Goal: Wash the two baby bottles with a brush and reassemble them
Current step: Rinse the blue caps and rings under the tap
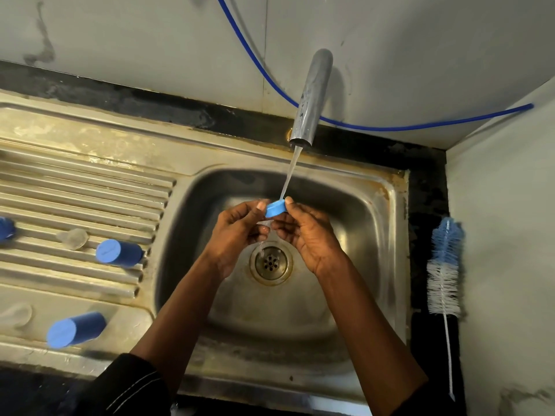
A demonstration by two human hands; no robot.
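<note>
Left hand [237, 232] and right hand [306, 235] each pinch an edge of the blue ring [275, 209], holding it in the stream from the tap [312, 97] so the water rinses through it. From the left, two blue cylinders [75, 328] [118, 253] and a clear teat [73, 238] lie on the drainboard [90, 181], probably draining. The brush [444, 265] lies on the ledge right of the sink [387, 235], within reach.

Head view, close, down over sink [365, 219]
</note>
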